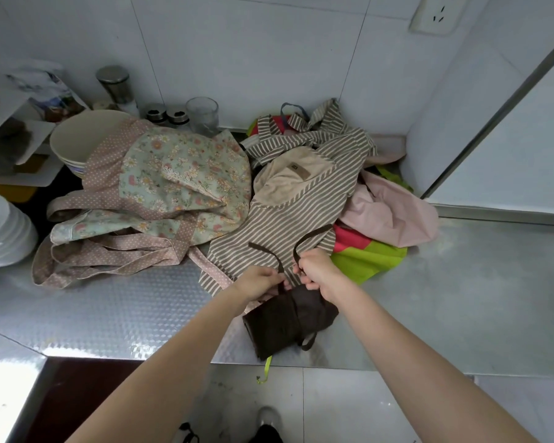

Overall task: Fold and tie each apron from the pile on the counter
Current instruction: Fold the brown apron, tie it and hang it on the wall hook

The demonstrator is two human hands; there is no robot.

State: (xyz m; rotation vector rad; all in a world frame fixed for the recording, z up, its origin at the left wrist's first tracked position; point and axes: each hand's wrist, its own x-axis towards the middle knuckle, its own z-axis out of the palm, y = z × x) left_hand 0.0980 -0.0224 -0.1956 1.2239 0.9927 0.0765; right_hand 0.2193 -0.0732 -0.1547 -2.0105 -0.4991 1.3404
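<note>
Both hands pinch the ties: left hand (259, 280), right hand (314, 272), over the near brown apron (288, 318). Pull evenly, keeping the roll tight.

Matt brown cloth apron (288, 318) lies on glossy embossed metal counter (125, 311).

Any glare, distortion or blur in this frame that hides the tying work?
Head view: wide-angle bending curves the wall tiles; glare patches on the steel counter; left hand, right hand and brown apron stay evenly lit, reasonably sharp.
</note>
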